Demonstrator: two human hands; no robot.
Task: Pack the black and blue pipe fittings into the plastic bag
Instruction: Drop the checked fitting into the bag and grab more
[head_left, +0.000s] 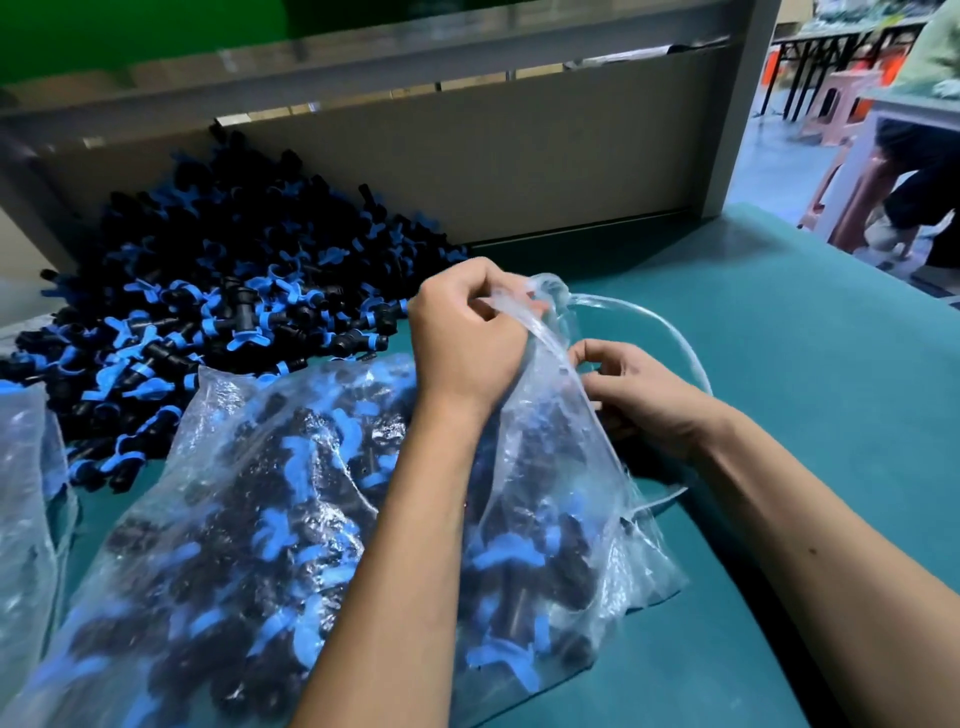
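Plastic bag (561, 499), clear, lower centre of frame, partly filled with black and blue pipe fittings (519, 561); neck gathered upward. Left hand (467, 332) clenched round the bunched neck; right hand (634, 395) pinching the bag's edge (fingers curled). Loose fittings heap (208, 301), upper left. Second filled bag (218, 519), lower left. Teal surface (805, 389). Grey partition (467, 156), top.

Loose fittings (208, 322): black bodies, blue winged collars; heaped far left on table.
Plastic bag (545, 467): clear, crinkled, near centre, mouth gathered upward.
Bagged fittings (519, 561): fill bag's lower part.
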